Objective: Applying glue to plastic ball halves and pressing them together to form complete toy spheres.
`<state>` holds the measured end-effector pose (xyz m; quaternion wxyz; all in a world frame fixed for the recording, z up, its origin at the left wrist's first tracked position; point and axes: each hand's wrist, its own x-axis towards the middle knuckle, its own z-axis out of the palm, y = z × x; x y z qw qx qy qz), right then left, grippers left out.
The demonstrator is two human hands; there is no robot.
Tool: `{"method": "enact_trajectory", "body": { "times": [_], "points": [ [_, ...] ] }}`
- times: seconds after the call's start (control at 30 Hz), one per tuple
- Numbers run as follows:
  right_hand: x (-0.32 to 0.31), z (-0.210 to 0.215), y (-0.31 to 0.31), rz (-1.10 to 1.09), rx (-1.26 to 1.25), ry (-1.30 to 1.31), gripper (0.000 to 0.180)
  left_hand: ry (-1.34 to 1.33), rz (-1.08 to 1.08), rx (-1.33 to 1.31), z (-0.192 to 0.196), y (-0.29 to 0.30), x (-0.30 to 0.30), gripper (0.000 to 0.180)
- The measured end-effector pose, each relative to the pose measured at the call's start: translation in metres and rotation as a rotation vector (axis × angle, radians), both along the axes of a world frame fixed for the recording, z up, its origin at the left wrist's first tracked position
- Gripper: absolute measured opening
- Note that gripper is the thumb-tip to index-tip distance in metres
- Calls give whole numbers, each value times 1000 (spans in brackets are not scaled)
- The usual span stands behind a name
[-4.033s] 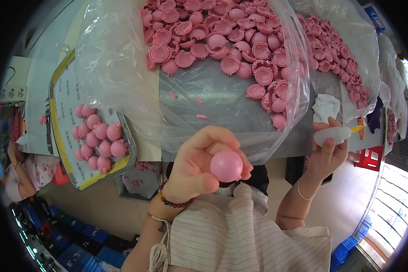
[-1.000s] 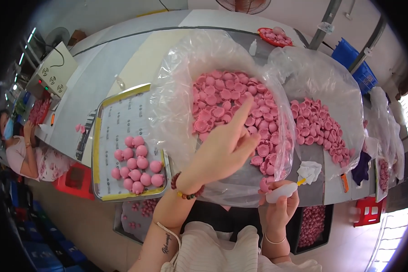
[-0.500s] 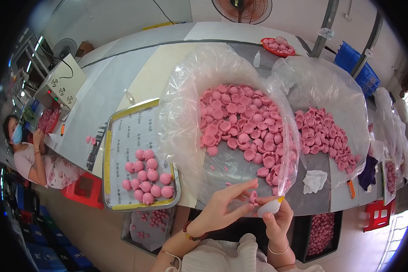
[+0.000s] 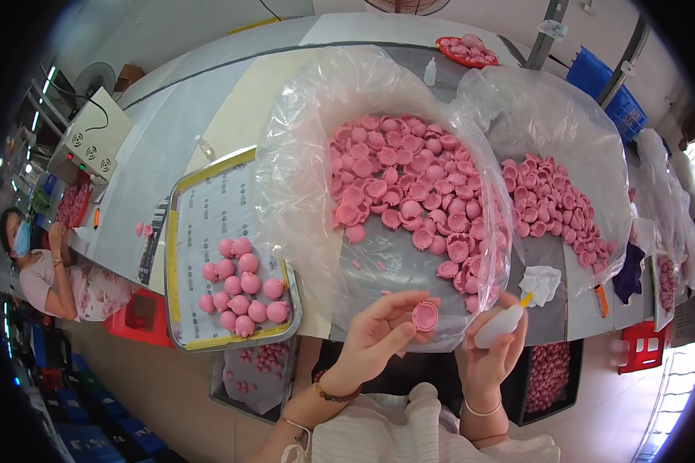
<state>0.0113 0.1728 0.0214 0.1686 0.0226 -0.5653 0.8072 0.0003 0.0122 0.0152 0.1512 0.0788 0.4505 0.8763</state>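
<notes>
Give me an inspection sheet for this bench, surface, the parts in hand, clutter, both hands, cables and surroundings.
Surface: pale grey worktable, largely covered.
Job's things: pink cup-shaped part in the left hand; small white squeeze bottle, orange tip, in the right hand.
Clutter: two clear bags, near bag and far bag, both holding pink parts; metal tray with pink balls; crumpled white cloth.
Grippers: left hand pinching the part; right hand gripping the bottle.
Cables: dark cable by a white control box.
Surroundings: another person seated far left; red stool; blue crates.
</notes>
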Motion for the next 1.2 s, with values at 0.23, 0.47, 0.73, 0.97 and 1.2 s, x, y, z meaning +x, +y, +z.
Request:
{"method": "enact_trajectory", "body": {
  "times": [0.23,0.47,0.73,0.97,1.2],
  "points": [
    [-12,0,12,4,-6,5,45,-21,-16,95,-2,7,2,39],
    [-21,-8,15,108,-176,192,40,27,-97,191,-10,5,-6,39],
    [-16,-12,17,-95,490,498,61,-1,49,105,-15,16,-2,45],
    [-10,-12,10,-184,580,459,53,9,63,58,-18,18,-2,45],
    [-11,-18,4,-305,576,459,49,79,-62,148,-25,11,-5,42]
  ]
}}
